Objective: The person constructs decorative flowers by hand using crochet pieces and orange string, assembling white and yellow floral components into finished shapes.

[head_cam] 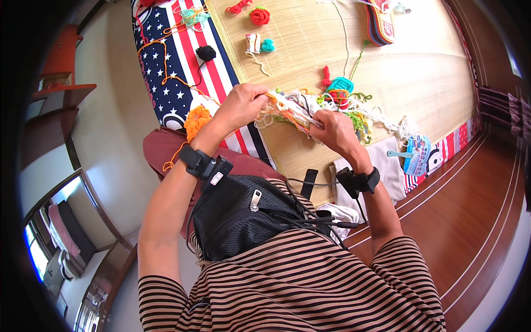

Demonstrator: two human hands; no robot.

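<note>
A tangle of mixed-colour yarn (pixel 287 106), white with orange, black and pink strands, stretches between my two hands above the woven mat. My left hand (pixel 244 103) is closed on its left end, fingertips folded inward. At the other end my right hand (pixel 335 129) grips a bundle of the same strands. Just beyond my right hand sit a teal yarn ball (pixel 341 85) and a red one, loosely wound. Green yarn and a trail of white yarn (pixel 383 118) spread off to the right. Near my left forearm lies a bundle of orange yarn (pixel 197 122).
The bamboo mat (pixel 298 50) covers a bed with a star-and-stripe cloth (pixel 166 83). On it lie a black yarn ball (pixel 205 53), a red crocheted rose (pixel 259 16), a small teal ball (pixel 267 45) and stacked insoles (pixel 379 25). A blue hand fan (pixel 417 155) rests by the edge.
</note>
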